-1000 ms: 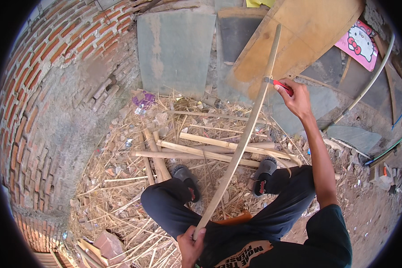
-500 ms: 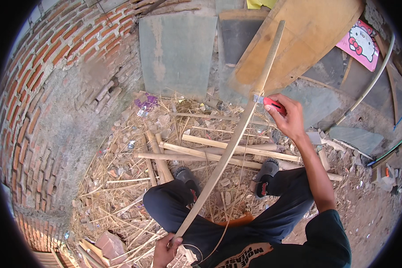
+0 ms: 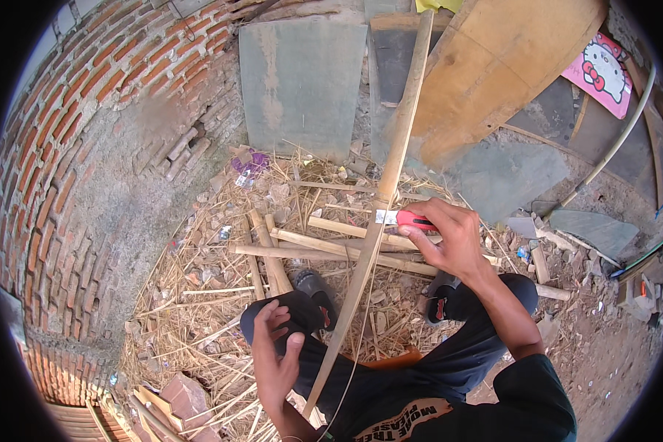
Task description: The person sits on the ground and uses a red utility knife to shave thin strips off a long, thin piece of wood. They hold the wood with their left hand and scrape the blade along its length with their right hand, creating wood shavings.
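Observation:
A long bamboo strip (image 3: 399, 140) slants from between my legs up toward the leaning boards. My right hand (image 3: 455, 237) is closed around the red handle of a utility knife (image 3: 412, 220), whose wide blade lies across the strip at mid-length. A thin sliver (image 3: 359, 335) hangs alongside the strip and bends down toward my lap. Over my left knee, my left hand (image 3: 275, 365) is open, fingers loosely curled and thumb apart, holding nothing. It is left of the strip's lower end and does not touch it.
Several cut bamboo pieces (image 3: 313, 241) lie on straw and rubble before my feet. A brick wall (image 3: 51, 214) rises at left. Grey panels (image 3: 302, 88), a brown board (image 3: 508, 66) and a pink cartoon panel (image 3: 600, 74) lean at the back.
The knife and right hand have come down toward me and slightly left, still at the strip. My left hand has let go of the strip's lower end and opened.

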A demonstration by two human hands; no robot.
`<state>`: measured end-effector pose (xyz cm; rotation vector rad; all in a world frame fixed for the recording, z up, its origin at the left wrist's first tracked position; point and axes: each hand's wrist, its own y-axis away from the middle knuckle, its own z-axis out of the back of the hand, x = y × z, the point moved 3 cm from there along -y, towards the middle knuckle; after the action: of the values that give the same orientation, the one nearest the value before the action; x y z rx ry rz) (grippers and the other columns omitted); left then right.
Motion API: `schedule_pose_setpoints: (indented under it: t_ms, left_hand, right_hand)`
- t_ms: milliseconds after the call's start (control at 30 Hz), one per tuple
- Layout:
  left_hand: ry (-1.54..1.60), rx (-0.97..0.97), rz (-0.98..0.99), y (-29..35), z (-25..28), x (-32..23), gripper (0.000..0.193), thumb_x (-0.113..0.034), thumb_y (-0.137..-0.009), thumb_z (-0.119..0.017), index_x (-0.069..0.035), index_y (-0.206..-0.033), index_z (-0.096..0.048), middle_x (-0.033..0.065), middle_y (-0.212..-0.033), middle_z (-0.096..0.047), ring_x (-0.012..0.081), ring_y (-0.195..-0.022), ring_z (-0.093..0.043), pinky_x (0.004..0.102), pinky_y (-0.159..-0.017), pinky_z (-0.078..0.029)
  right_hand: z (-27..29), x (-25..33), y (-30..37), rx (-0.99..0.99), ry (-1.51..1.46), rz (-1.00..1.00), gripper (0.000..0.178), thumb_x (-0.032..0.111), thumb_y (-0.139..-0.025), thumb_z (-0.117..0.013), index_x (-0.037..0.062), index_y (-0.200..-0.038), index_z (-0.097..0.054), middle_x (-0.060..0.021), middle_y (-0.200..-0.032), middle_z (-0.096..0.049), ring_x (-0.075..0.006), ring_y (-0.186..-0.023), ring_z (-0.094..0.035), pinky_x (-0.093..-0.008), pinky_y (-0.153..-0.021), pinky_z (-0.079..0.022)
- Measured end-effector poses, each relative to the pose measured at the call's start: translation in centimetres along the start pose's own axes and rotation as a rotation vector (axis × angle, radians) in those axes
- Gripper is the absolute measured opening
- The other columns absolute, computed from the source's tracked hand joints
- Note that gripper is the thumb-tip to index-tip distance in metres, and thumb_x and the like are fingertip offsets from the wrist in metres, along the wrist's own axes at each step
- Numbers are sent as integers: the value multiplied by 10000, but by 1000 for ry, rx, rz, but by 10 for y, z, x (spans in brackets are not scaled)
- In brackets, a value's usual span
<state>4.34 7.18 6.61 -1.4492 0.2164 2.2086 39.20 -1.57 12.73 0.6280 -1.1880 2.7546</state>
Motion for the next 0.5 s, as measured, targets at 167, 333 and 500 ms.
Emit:
schedule_pose_setpoints:
  t_ms: [167, 333, 500]
  left_hand:
    - [158, 243, -91, -26, -95, -16, 342, -268, -1149, -599, 31, -1314, -593, 133, -957, -696, 183, -819, -637, 335, -761, -533]
    - [19, 227, -29, -21, -111, -21, 289, -236, -1141, -596, 41, -1182, -666, 234, -748, -667, 455, -697, -700, 477, -658, -530]
    - [-22, 252, 18, -12, -109, -15, 300, -259, -1142, -592, 30, -1085, -647, 262, -739, -657, 487, -702, -686, 515, -645, -514]
  right_hand:
    - [-1, 1, -1, 4, 49, 43, 274, 191, -879, -885, 48, -1090, -783, -95, -900, -780, -255, -690, -743, -361, -619, -574]
    - [-2, -12, 13, 8, 75, -24, 250, 261, -915, -864, 107, -1100, -794, -56, -872, -762, -247, -656, -723, -378, -579, -547]
    - [-8, -4, 30, 44, 134, -81, 255, 251, -913, -867, 103, -1111, -804, -71, -872, -761, -253, -663, -726, -378, -593, -556]
